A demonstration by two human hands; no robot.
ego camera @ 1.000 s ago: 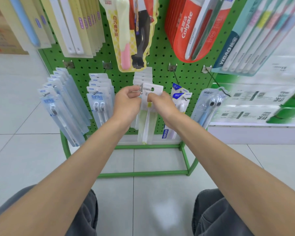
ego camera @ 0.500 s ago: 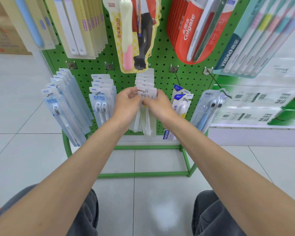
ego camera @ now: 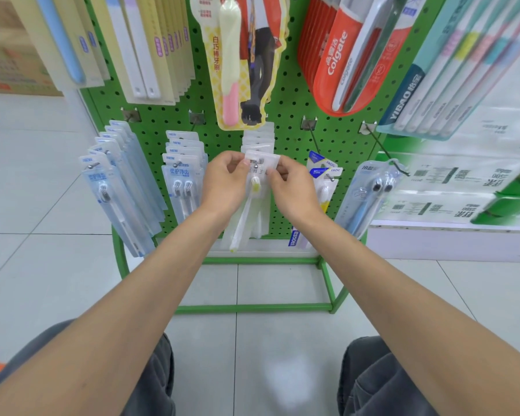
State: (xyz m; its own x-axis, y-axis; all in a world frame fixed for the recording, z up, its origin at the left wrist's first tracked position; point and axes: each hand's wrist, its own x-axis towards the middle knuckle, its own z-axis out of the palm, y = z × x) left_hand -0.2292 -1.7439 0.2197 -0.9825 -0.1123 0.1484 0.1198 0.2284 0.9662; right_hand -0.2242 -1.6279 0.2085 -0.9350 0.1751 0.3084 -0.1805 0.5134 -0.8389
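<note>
Two hands are raised to one toothbrush pack point(ego camera: 261, 160) at the middle hook of the lower row on a green pegboard point(ego camera: 285, 115). The pack's white top card is pinched at its left edge by the left hand point(ego camera: 225, 181) and at its right edge by the right hand point(ego camera: 294, 187), so both grips are closed on it. The pack is held at the front of a stack of like packs point(ego camera: 258, 136), and its white and yellow brush is seen dangling between the wrists. The hook's round tip point(ego camera: 252, 169) is seen in front of the card. Twin-brush packs point(ego camera: 182, 178) are hung just left.
</note>
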